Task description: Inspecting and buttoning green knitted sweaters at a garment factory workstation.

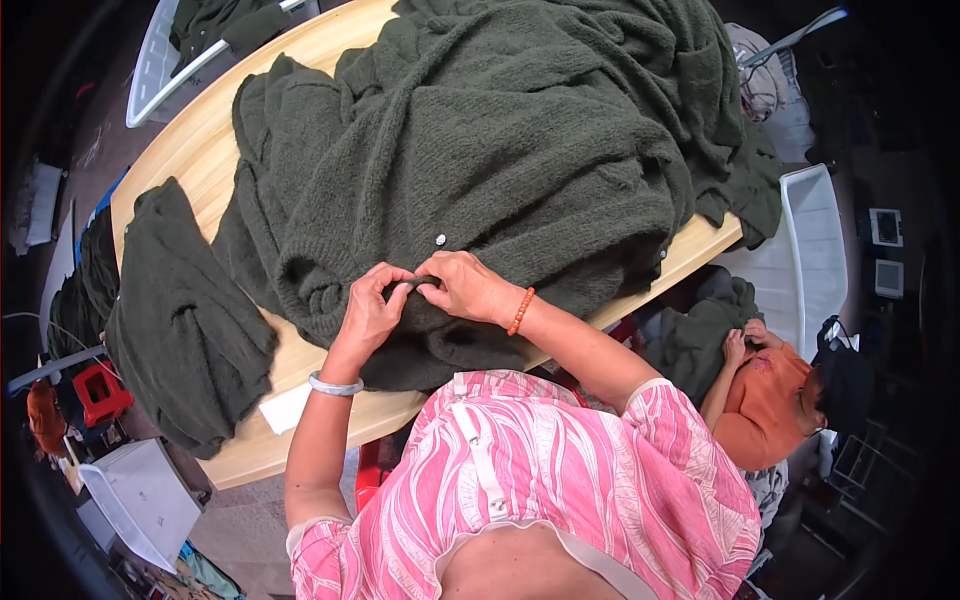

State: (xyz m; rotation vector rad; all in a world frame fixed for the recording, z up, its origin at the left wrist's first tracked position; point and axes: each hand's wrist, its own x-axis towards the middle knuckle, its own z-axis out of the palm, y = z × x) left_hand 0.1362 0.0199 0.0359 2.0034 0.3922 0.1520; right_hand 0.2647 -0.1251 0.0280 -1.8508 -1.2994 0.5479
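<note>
A heap of dark green knitted sweaters covers most of the table in front of me. At its near edge, my left hand and my right hand meet, fingertips close together. Both are closed in a pinch on a rolled fold of the sweater, drawn up between the thumbs and fingers. A small pale, sparkly button shows on the knit just beyond my fingers. Part of the fabric droops over the table edge toward my lap. What lies under the pinched fold is hidden.
Another dark green knit piece hangs over the left edge of the wooden table, near a white paper. White bins stand around. At right, a person in an orange top handles green knitwear. A red stool is at left.
</note>
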